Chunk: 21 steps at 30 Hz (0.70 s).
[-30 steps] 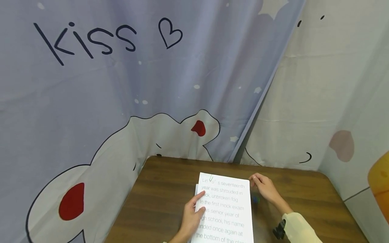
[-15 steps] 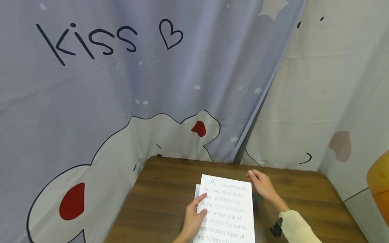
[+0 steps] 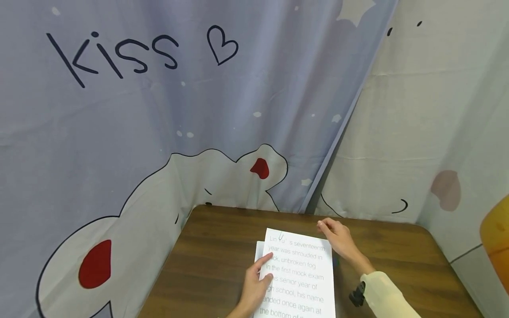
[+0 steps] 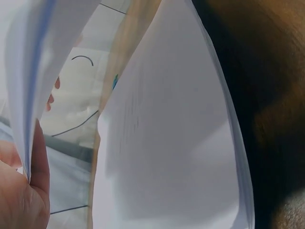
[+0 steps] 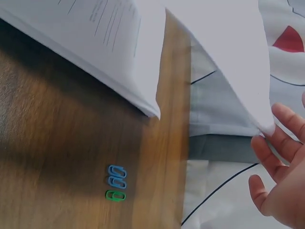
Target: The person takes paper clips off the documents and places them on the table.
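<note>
My left hand (image 3: 254, 287) pinches the left edge of raised printed sheets of paper (image 3: 296, 274), thumb on top and fingers beneath. A thicker stack of paper (image 4: 176, 133) lies below them on the table, its edge peeking out at the left in the head view. At the upper right corner of the raised sheets is my right hand (image 3: 342, 240), its thumb and index fingertips drawn together. In the right wrist view the sheets' corner meets the right hand's fingers (image 5: 269, 152). I cannot tell whether they hold it.
Two blue paper clips (image 5: 117, 176) and a green paper clip (image 5: 115, 195) lie in a row on the wooden table (image 3: 214, 247), right of the stack. A printed curtain (image 3: 222, 110) hangs behind the table's far edge. A black watch-like device (image 3: 357, 294) sits at the right wrist.
The raised sheets have shifted slightly right and down, the left hand with them. My right hand has moved left and a little away, from beside the corner to overlapping it.
</note>
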Motion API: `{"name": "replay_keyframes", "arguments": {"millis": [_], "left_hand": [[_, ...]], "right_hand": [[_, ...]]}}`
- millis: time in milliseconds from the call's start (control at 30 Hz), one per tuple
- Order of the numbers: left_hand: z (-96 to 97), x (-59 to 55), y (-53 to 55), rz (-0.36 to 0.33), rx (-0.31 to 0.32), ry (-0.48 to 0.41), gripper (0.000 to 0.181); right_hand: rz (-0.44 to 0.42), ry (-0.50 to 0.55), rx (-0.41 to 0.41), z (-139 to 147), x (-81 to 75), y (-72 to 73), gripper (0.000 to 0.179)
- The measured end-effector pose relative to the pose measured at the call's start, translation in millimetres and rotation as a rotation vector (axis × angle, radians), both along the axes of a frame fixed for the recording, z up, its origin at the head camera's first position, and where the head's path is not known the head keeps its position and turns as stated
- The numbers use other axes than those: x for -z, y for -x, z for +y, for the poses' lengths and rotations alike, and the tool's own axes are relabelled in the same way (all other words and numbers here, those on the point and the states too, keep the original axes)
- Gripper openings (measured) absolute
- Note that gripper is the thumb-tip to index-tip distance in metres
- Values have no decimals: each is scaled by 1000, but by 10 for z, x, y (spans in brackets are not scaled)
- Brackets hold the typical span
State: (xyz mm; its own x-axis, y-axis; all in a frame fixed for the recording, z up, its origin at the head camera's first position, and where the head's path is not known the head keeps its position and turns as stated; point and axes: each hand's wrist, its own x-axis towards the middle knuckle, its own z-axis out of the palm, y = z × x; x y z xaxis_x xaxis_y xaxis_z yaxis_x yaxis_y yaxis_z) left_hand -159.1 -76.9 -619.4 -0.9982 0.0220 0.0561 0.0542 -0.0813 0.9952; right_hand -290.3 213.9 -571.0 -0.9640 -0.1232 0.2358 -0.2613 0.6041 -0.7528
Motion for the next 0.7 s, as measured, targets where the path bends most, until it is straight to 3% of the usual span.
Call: {"name": "replay_keyframes", "arguments": {"millis": [167, 433, 700], "left_hand": [[39, 14, -11, 15, 9, 4, 62], [87, 29, -27, 8, -1, -10, 62], [114, 44, -21, 29, 10, -15, 62]], "right_hand": [[55, -20, 1, -96, -6, 8, 30], [34, -57, -23, -269, 7, -6, 25], [63, -126, -66, -433, -21, -24, 33]]}}
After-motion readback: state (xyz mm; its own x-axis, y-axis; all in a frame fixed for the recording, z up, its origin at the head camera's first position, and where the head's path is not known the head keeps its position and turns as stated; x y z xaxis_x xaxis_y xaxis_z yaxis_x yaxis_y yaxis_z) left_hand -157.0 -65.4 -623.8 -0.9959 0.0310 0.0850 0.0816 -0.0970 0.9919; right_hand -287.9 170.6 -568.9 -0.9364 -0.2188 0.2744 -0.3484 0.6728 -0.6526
